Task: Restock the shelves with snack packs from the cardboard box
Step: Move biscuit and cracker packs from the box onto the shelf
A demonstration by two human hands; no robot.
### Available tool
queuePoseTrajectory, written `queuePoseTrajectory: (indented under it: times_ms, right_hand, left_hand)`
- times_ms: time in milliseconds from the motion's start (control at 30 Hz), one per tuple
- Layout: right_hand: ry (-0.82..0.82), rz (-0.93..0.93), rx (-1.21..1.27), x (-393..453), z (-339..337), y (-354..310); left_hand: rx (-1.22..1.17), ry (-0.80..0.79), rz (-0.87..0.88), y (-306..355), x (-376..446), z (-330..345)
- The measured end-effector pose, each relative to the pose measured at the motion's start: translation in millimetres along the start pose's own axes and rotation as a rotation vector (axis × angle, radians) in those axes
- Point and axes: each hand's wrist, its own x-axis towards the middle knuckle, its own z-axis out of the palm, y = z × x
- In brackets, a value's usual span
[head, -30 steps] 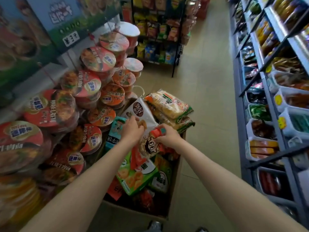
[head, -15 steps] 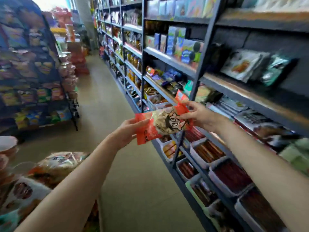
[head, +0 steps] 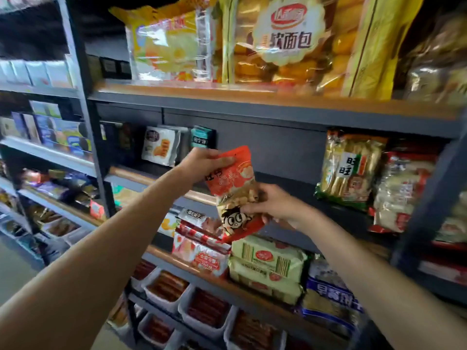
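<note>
Shelf point(head: 278, 103) front: snack pack point(head: 233, 190) btwn both hands.

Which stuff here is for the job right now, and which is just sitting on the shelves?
For the job:
- red snack pack
- left hand, gripping its top
- right hand, gripping its lower side
- middle shelf behind it

Just sitting there:
- soft bread bag
- rice cracker pack
- green cracker packs
- white bins
</note>
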Motion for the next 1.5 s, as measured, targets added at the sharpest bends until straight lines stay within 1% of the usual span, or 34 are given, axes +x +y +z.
queuePoseTrajectory:
  times_ms: [33, 100, 167, 200, 233, 300, 367, 400, 433, 500, 567, 667, 700, 733, 800, 833, 1000, 1067, 1167, 1267, 1400, 1500]
  right_hand:
    - [0.046, 0.041, 0.038, -2.5, -16.7, 4.9]
    - [0.143, 0.110, 0.110, -6.2, -45.0, 16.1]
    - [0.289, 0.161, 0.213, -5.3, -66.6, 29.5]
    - [0.372, 0.177, 0.279, -2.2, -74.6, 37.8]
    - [0.449, 0.185, 0.335, 1.1, -80.4, 44.8]
    - [0.554, 0.200, 0.409, 11.1, -87.3, 55.0]
    - [0.613, 0.207, 0.421, 28.5, -90.2, 63.9]
    - [0.628, 0.205, 0.415, 39.2, -90.1, 66.8]
    - [0.646, 0.197, 0.405, 52.0, -89.7, 69.6]
    - [0.698, 0.192, 0.378, 77.6, -89.0, 74.4]
    - [0.769, 0.198, 0.344, 108.1, -90.2, 81.6]
    - [0.872, 0.294, 0.178, 150.6, -96.2, 93.4]
    - [0.892, 0.326, 0.127, 162.3, -100.5, 98.6]
    - [0.904, 0.355, 0.093, 172.7, -105.0, 104.1]
    - [0.915, 0.397, 0.069, 185.2, -111.1, 109.1]
    - [0.915, 0.406, 0.072, 188.1, -113.4, 110.0]
    - [0.963, 0.529, -0.003, 191.8, -128.0, 123.1]
    - [0.928, 0.567, -0.012, 194.0, -132.9, 126.8]
    - [0.926, 0.603, -0.054, 196.4, -134.8, 128.0]
    - [0.962, 0.641, -0.193, 199.8, -131.1, 124.2]
    - [0.996, 0.626, -0.281, 202.7, -118.4, 120.1]
    - [1.009, 0.525, -0.278, 199.4, -108.8, 113.1]
  left_hand:
    - [-0.056, -0.015, 0.015, 7.2, 11.6, 13.4]
    - [-0.182, 0.033, 0.036, 14.4, 36.0, 35.4]
    - [-0.291, 0.098, 0.014, 14.2, 59.4, 53.8]
    - [-0.305, 0.088, -0.017, 11.6, 69.1, 61.9]
    - [-0.279, 0.041, -0.056, 6.3, 77.8, 70.5]
    - [-0.134, -0.163, -0.120, -5.7, 89.2, 86.8]
    - [0.062, -0.392, -0.103, -17.3, 99.9, 102.5]
    - [0.133, -0.463, -0.073, -20.7, 105.3, 108.4]
    - [0.179, -0.493, -0.044, -25.9, 114.7, 113.1]
    - [0.253, -0.495, -0.008, -35.3, 136.4, 116.4]
    - [0.301, -0.503, -0.014, -45.6, 161.8, 115.0]
    - [0.398, -0.577, -0.027, -58.5, 193.0, 113.3]
    - [0.469, -0.578, -0.009, -65.6, 205.3, 114.3]
    - [0.537, -0.570, 0.045, -66.7, 211.3, 112.4]
    - [0.577, -0.565, 0.088, -71.3, 226.8, 114.6]
    - [0.564, -0.594, 0.077, -74.4, 233.8, 117.8]
    - [0.524, -0.740, 0.139, -82.2, 251.7, 139.4]
    - [0.527, -0.783, 0.142, -87.1, 257.8, 147.5]
    - [0.564, -0.812, 0.162, -91.0, 260.9, 154.7]
    - [0.571, -0.823, 0.177, -96.6, 264.4, 160.1]
    - [0.593, -0.812, 0.216, -98.8, 267.3, 164.6]
    - [0.601, -0.738, 0.260, -93.6, 264.7, 165.1]
